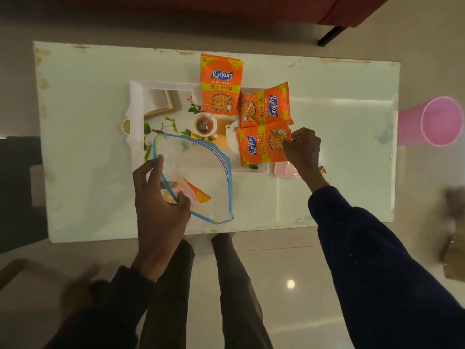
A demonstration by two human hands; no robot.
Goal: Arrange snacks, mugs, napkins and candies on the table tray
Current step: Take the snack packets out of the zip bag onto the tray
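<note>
A white tray (136, 102) with a printed tea picture lies on the white table (80, 79). Three orange Kurkure snack packets rest on its right part: one upright at the back (221, 84), one sideways (264, 108), and a front one (261, 147). My right hand (302, 147) pinches the front packet's right edge. My left hand (158, 197) grips the rim of a clear zip bag (201, 172) with a blue seal, held open over the tray's front edge. Another orange packet (198, 195) shows inside the bag.
A pink plastic cup (437, 122) lies at the table's right end. A pale pink lidded box (284, 170) sits just right of the tray, with a small orange candy (322, 169) beside it. My legs stand against the table's front edge. A dark chair is on the left.
</note>
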